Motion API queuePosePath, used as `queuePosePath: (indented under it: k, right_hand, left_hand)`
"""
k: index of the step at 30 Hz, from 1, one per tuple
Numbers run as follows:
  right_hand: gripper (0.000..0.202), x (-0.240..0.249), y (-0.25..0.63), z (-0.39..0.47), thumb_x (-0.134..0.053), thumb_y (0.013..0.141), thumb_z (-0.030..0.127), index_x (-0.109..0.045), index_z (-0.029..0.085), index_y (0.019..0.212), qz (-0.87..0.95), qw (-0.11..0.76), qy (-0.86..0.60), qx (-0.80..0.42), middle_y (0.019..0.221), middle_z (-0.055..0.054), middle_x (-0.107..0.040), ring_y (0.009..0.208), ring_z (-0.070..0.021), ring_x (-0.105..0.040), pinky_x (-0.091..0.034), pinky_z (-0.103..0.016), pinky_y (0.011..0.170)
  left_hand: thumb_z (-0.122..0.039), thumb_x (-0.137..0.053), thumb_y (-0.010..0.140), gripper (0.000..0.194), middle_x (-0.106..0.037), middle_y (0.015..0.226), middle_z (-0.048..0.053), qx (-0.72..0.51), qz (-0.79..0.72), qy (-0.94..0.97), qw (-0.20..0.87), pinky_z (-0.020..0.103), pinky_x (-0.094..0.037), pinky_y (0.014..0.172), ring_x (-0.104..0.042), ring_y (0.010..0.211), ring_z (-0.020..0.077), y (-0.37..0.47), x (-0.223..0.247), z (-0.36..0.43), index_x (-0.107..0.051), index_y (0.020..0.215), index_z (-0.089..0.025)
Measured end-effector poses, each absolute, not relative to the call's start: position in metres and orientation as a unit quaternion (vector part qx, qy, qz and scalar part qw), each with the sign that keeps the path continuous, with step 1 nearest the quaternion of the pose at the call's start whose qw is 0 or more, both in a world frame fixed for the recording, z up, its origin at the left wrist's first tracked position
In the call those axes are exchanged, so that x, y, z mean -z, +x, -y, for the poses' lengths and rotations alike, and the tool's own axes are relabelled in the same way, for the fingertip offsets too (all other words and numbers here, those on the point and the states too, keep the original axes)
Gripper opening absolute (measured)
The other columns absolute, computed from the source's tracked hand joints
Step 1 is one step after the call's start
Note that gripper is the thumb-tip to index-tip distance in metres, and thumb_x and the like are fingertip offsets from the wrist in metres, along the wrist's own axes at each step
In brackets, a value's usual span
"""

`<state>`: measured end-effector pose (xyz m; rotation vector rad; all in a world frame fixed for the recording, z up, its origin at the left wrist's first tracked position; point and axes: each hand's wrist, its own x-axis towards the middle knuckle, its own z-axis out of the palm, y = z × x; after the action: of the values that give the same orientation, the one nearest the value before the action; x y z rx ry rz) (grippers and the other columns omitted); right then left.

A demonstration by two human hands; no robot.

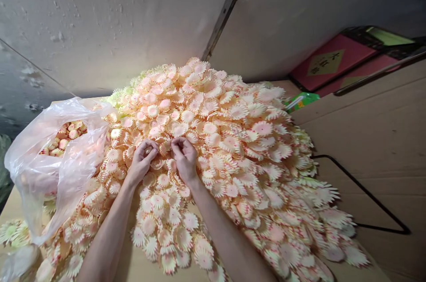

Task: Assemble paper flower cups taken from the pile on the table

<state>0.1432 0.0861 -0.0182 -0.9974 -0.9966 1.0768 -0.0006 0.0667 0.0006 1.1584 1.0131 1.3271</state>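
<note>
A large heap of pale pink and cream flower-shaped pieces [229, 144] with fringed edges and red flecks spreads over the table. My left hand [143, 160] is curled over the middle of the heap, thumb and fingers pinched together. Just to its right, my right hand [185, 158] is also closed in a pinch. One small cupped flower piece [165, 147] sits between the two sets of fingertips and seems to be gripped from both sides. The fingers partly hide its edges.
On the left, a translucent plastic bag [83, 158] stands open with rolled, red-flecked pieces [68, 135] inside. A cardboard sheet [369, 158] and a bent black metal rod [376, 197] border the right. Red boxes [329, 62] and a green packet [302, 101] lie behind, by the wall.
</note>
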Motion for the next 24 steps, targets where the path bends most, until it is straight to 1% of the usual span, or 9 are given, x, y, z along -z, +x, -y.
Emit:
queuePosePath:
  k: [3, 5, 7, 9, 11, 14, 19, 24]
  right_hand:
    - [0.016, 0.013, 0.1456, -0.082, -0.059, 0.085, 0.032, -0.069, 0.019, 0.082, 0.482, 0.591, -0.45, -0.465, 0.081, -0.003, -0.067, 0.079, -0.0182, -0.061, -0.051, -0.029, 0.071]
    - [0.015, 0.0097, 0.1455, -0.0794, -0.063, 0.084, 0.032, -0.071, 0.02, 0.085, 0.493, 0.589, -0.448, -0.457, 0.084, -0.004, -0.069, 0.08, -0.0188, -0.063, -0.053, -0.03, 0.072]
    - [0.013, 0.0082, 0.1441, -0.0778, -0.069, 0.081, 0.031, -0.072, 0.019, 0.083, 0.509, 0.593, -0.441, -0.441, 0.084, -0.004, -0.069, 0.081, -0.0187, -0.064, -0.053, -0.031, 0.074]
    - [0.013, 0.0089, 0.1423, -0.0776, -0.074, 0.078, 0.031, -0.072, 0.018, 0.079, 0.518, 0.592, -0.432, -0.442, 0.082, -0.004, -0.07, 0.078, -0.0183, -0.065, -0.053, -0.03, 0.074]
    - [0.016, 0.0108, 0.1411, -0.0787, -0.076, 0.076, 0.032, -0.071, 0.018, 0.082, 0.501, 0.596, -0.43, -0.457, 0.079, -0.004, -0.07, 0.072, -0.0174, -0.064, -0.053, -0.029, 0.068]
    - [0.023, 0.0121, 0.1416, -0.0811, -0.078, 0.074, 0.033, -0.07, 0.019, 0.089, 0.468, 0.615, -0.452, -0.445, 0.076, -0.002, -0.069, 0.065, -0.0154, -0.062, -0.051, -0.027, 0.061]
    - [0.015, 0.0105, 0.1425, -0.081, -0.07, 0.081, 0.033, -0.068, 0.019, 0.086, 0.489, 0.608, -0.466, -0.417, 0.078, -0.003, -0.069, 0.067, -0.0158, -0.063, -0.051, -0.027, 0.063]
    - [0.01, 0.0178, 0.1396, -0.0824, -0.064, 0.083, 0.028, -0.067, 0.019, 0.085, 0.509, 0.601, -0.472, -0.396, 0.079, -0.003, -0.069, 0.069, -0.0161, -0.062, -0.05, -0.027, 0.063]
  left_hand:
    - [-0.036, -0.067, 0.083, 0.018, -0.06, 0.091, 0.003, -0.545, -0.446, 0.493, 0.512, 0.024, -0.045, 0.079, -0.055, 0.083, 0.0142, -0.001, 0.0001, -0.0659, -0.064, 0.089, -0.019]
    - [-0.037, -0.064, 0.084, 0.019, -0.061, 0.089, 0.003, -0.54, -0.444, 0.496, 0.514, 0.025, -0.046, 0.078, -0.056, 0.081, 0.0149, -0.001, 0.0, -0.0654, -0.065, 0.087, -0.018]
    - [-0.04, -0.063, 0.085, 0.023, -0.06, 0.081, 0.002, -0.54, -0.447, 0.495, 0.514, 0.025, -0.046, 0.071, -0.055, 0.074, 0.0136, 0.0, -0.0004, -0.0647, -0.063, 0.083, -0.017]
    - [-0.042, -0.069, 0.081, 0.027, -0.056, 0.073, -0.001, -0.538, -0.461, 0.501, 0.497, 0.022, -0.042, 0.062, -0.051, 0.064, 0.0104, 0.0024, -0.0007, -0.064, -0.059, 0.08, -0.017]
    - [-0.041, -0.075, 0.076, 0.032, -0.052, 0.067, -0.003, -0.533, -0.475, 0.511, 0.478, 0.019, -0.036, 0.054, -0.046, 0.057, 0.0072, 0.0055, -0.0006, -0.0634, -0.054, 0.078, -0.017]
    - [-0.042, -0.075, 0.077, 0.036, -0.048, 0.064, -0.006, -0.528, -0.472, 0.509, 0.49, 0.018, -0.033, 0.051, -0.041, 0.053, 0.0057, 0.0085, 0.0002, -0.0628, -0.048, 0.082, -0.019]
    - [-0.041, -0.073, 0.078, 0.035, -0.045, 0.068, -0.006, -0.514, -0.437, 0.506, 0.537, 0.018, -0.034, 0.054, -0.041, 0.056, 0.0059, 0.0071, -0.0006, -0.0628, -0.046, 0.081, -0.02]
    - [-0.037, -0.072, 0.079, 0.031, -0.043, 0.065, -0.005, -0.503, -0.422, 0.518, 0.548, 0.019, -0.032, 0.052, -0.038, 0.055, 0.0064, 0.0038, -0.0018, -0.0613, -0.047, 0.075, -0.018]
